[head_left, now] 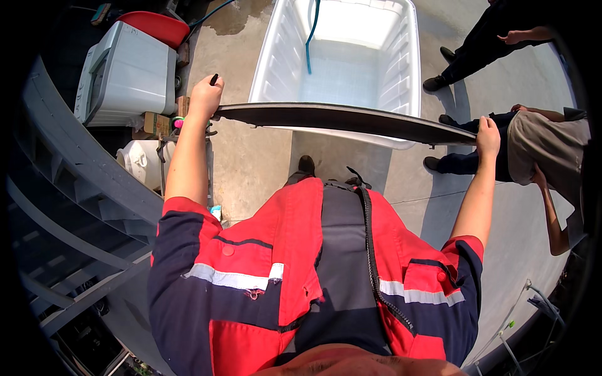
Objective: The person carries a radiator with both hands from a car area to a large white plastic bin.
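Note:
A long, thin dark panel (351,123), seen nearly edge-on and slightly bowed, stretches across in front of me between both hands. My left hand (206,97) is closed at its left end, and a short black piece (214,79) pokes out above the fist; I cannot tell whether it belongs to the panel. The right end is gripped by my right hand (488,136), fingers wrapped at the edge. Behind the panel stands a big white plastic tub (271,69), its near rim partly covered by it. Shallow water seems to lie in the tub, and a blue-green hose (311,36) hangs inside.
Two people stand at the right, one in dark trousers (471,53), one in a grey-brown shirt (544,147). Left are a white washing machine (128,75), a red basin (155,28), a white bucket (139,161) and grey metal stairs (94,169). Concrete floor (251,169) lies below.

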`<control>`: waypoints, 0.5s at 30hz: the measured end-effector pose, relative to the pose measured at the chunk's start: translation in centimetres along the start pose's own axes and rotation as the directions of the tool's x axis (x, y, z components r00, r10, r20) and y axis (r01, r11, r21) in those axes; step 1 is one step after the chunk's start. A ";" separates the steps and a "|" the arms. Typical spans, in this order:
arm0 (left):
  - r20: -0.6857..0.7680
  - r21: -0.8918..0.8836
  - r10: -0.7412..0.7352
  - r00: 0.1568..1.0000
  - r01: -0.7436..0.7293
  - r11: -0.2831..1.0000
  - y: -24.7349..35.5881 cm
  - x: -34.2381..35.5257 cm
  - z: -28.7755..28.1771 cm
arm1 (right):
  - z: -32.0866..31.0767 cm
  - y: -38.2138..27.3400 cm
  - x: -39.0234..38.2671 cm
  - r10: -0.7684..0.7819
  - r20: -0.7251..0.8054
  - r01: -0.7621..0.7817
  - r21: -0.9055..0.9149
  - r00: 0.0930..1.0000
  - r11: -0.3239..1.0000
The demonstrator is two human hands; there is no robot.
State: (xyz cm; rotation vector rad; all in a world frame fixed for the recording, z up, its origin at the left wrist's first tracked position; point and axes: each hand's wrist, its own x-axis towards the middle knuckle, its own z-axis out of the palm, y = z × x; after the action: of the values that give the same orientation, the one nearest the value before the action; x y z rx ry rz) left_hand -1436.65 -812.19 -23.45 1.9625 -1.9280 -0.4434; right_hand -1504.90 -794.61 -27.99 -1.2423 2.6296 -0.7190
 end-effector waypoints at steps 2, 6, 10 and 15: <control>0.005 0.001 -0.006 1.000 0.006 1.000 0.0 0.0 0.0 | 0.1 0.0 0.0 -0.001 -0.003 0.001 -0.002 1.000 1.000; -0.007 0.019 0.008 1.000 -0.008 1.000 -0.2 0.1 0.1 | 0.1 0.2 0.1 0.002 -0.008 -0.002 -0.003 1.000 1.000; 0.003 0.002 -0.006 1.000 0.005 1.000 -0.2 0.1 0.1 | 0.0 0.0 -0.1 -0.010 -0.019 0.010 -0.015 1.000 1.000; 0.006 -0.011 -0.005 1.000 0.005 1.000 -0.1 0.1 0.1 | 0.2 0.4 0.2 -0.012 -0.012 0.012 -0.005 1.000 1.000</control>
State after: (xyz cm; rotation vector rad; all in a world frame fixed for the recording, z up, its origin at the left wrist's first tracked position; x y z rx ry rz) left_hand -1436.58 -812.31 -23.63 1.9618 -1.9202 -0.4615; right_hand -1505.25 -794.56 -28.32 -1.2599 2.6370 -0.7247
